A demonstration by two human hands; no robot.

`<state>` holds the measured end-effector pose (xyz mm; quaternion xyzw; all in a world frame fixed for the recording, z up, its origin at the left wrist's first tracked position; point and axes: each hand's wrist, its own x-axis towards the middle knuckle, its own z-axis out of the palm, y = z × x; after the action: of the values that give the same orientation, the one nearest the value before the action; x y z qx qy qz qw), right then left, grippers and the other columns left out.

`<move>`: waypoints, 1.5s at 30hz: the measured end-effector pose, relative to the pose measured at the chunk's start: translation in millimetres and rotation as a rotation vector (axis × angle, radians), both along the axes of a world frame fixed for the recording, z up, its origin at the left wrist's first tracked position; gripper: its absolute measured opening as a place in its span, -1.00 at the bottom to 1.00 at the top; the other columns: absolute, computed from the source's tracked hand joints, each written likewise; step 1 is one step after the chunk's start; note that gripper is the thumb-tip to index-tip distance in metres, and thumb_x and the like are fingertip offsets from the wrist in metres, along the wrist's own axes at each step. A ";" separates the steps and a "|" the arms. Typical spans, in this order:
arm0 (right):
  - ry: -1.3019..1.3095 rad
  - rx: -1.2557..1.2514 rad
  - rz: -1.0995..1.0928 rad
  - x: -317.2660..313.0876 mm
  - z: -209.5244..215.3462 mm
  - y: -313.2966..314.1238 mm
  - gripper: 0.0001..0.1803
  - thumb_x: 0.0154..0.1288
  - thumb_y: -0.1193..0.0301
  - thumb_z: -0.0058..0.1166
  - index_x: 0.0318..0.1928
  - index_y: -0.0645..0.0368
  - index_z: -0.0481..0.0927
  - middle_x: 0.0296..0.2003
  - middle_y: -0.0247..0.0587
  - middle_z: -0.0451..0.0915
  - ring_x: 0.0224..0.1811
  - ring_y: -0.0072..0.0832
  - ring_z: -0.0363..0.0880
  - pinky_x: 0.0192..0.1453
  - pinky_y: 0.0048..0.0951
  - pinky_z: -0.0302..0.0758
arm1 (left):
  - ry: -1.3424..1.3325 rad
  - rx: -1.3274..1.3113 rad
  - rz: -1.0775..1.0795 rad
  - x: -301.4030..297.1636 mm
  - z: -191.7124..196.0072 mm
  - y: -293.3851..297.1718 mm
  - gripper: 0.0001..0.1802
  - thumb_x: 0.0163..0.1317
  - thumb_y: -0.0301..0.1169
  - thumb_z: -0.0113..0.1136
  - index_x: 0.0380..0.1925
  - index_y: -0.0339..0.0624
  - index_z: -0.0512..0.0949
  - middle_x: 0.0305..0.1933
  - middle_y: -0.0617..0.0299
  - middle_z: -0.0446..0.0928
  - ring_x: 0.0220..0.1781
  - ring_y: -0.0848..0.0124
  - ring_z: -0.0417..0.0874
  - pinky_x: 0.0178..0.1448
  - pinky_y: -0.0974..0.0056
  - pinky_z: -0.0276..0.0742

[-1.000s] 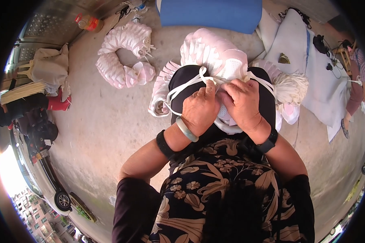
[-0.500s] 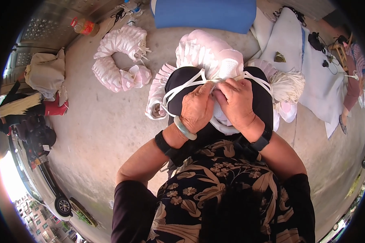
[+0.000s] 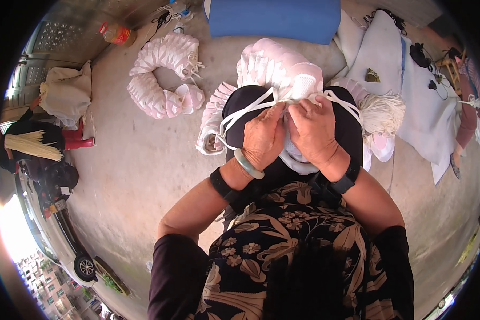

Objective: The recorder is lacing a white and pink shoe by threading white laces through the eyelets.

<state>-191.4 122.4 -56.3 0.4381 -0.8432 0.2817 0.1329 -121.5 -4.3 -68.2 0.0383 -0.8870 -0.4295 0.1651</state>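
On my lap lies a pale pink and white shoe upper, at the near end of a curved stack of similar uppers. My left hand and my right hand are close together over it, their fingers pinched at its lacing edge. A white shoelace runs out from the fingers and loops over my left knee; white lace strands also cross my right knee. The fingers hide the lace tips and eyelets. Beside my right knee hangs a thick bundle of white laces.
Another curved stack of uppers lies on the concrete floor at left. Ahead is a blue panel; at right, a white sheet with dark cords. People sit at far left and far right. A bottle stands at the back left.
The surroundings have shifted slightly rightward in view. Both hands stay together at the upper, with only small changes in finger position.
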 end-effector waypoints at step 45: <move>-0.575 -0.231 0.126 -7.1 6.0 90.2 -0.84 0.15 0.53 0.14 -0.21 0.20 0.55 -0.48 -0.20 0.51 -0.44 -0.38 0.49 -0.24 -0.45 0.37 | -0.397 0.743 -0.385 -3.7 41.8 -76.2 -0.71 0.33 -0.31 0.03 -0.52 -0.25 0.52 0.11 0.02 0.45 0.11 0.34 0.43 0.26 0.22 0.21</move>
<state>-198.5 212.6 -50.3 0.3739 -0.7797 0.4958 -0.0798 -125.2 -80.6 -26.4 0.0110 -0.6782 -0.7257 -0.1155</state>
